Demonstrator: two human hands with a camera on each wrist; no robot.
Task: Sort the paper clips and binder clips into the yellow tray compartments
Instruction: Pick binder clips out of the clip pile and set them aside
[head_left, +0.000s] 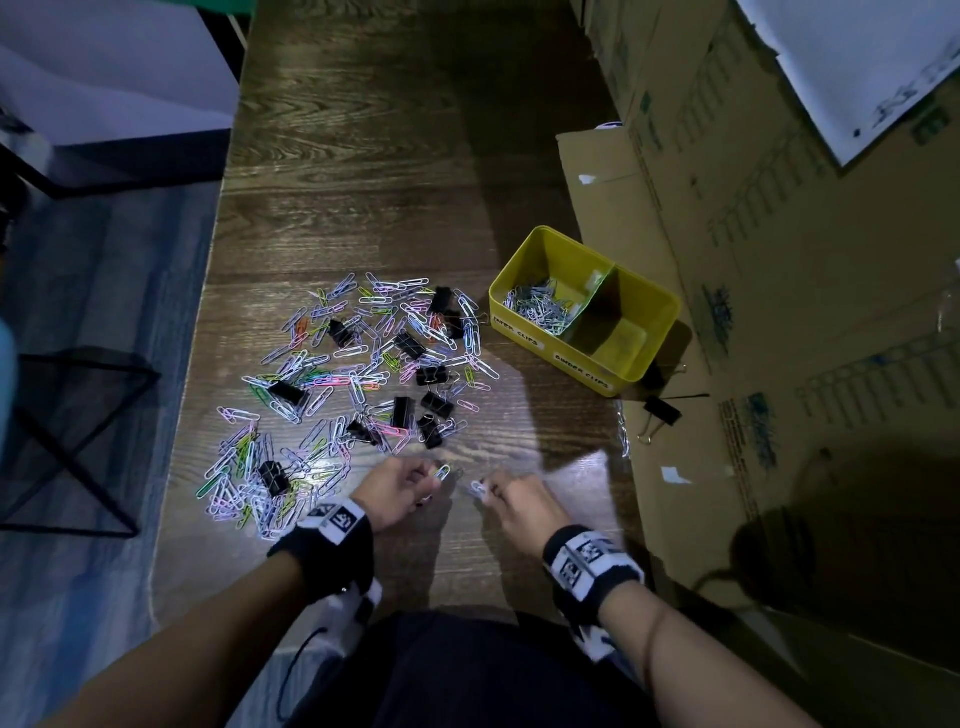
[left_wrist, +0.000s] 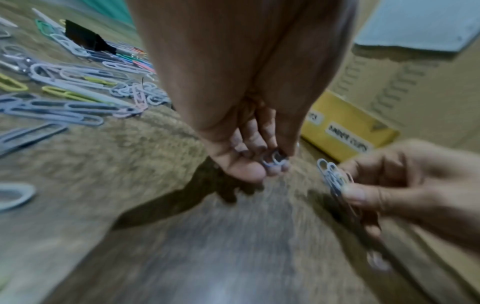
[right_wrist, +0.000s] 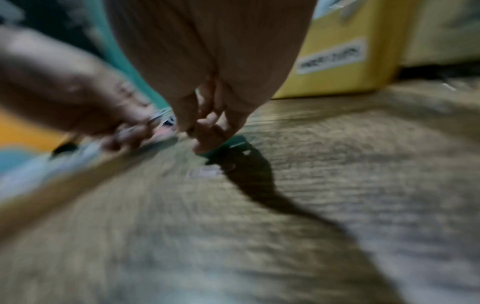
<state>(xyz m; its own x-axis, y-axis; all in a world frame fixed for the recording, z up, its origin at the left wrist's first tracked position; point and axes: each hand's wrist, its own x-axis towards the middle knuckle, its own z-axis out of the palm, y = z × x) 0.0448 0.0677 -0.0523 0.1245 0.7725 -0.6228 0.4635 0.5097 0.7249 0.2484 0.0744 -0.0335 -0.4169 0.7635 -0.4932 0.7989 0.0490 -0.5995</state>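
Observation:
A mixed pile of coloured paper clips (head_left: 332, 384) and black binder clips (head_left: 434, 405) covers the wooden table (head_left: 363, 156). The yellow tray (head_left: 550, 345) stands to its right. Its near-left compartment, labelled paper clips, holds several silver clips (head_left: 540, 309); the other compartment looks bare. Just in front of the pile, my left hand (head_left: 434, 480) pinches a paper clip (left_wrist: 274, 160) in its fingertips. My right hand (head_left: 488, 491), close beside it, grips a small bunch of pale paper clips (left_wrist: 333, 179). The right wrist view is blurred, showing both hands and the tray (right_wrist: 337, 57).
Cardboard boxes (head_left: 779, 260) wall the table's right side, and a flat cardboard sheet (head_left: 691, 467) lies next to the tray. A stray black binder clip (head_left: 662, 410) lies on it. The table's left edge drops to the floor, where a black wire frame (head_left: 78, 441) stands.

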